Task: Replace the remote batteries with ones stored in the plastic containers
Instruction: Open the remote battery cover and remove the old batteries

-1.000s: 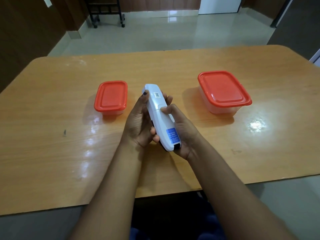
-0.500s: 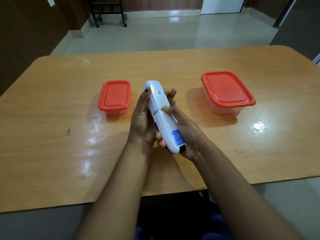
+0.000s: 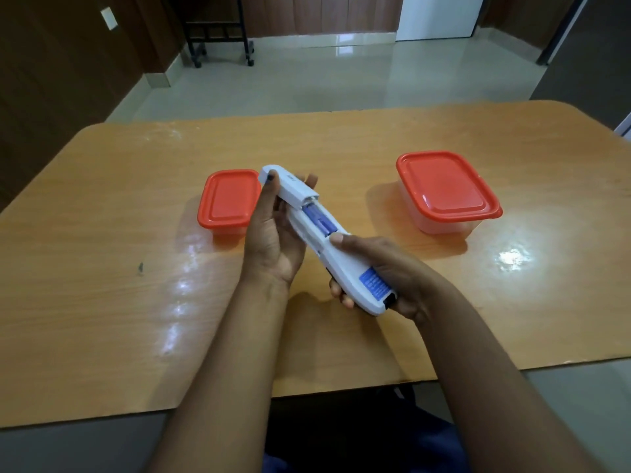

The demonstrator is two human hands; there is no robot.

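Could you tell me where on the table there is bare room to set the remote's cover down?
The table is bare left of the small container, between the hands and the large container, and along the near edge. The remote, left hand and right hand crowd the middle.

The one camera is sitting on the person's head, looking forward and down over the wooden table (image 3: 102,302). It is staying close to the forearms, and is also catching the floor (image 3: 341,80) behind.
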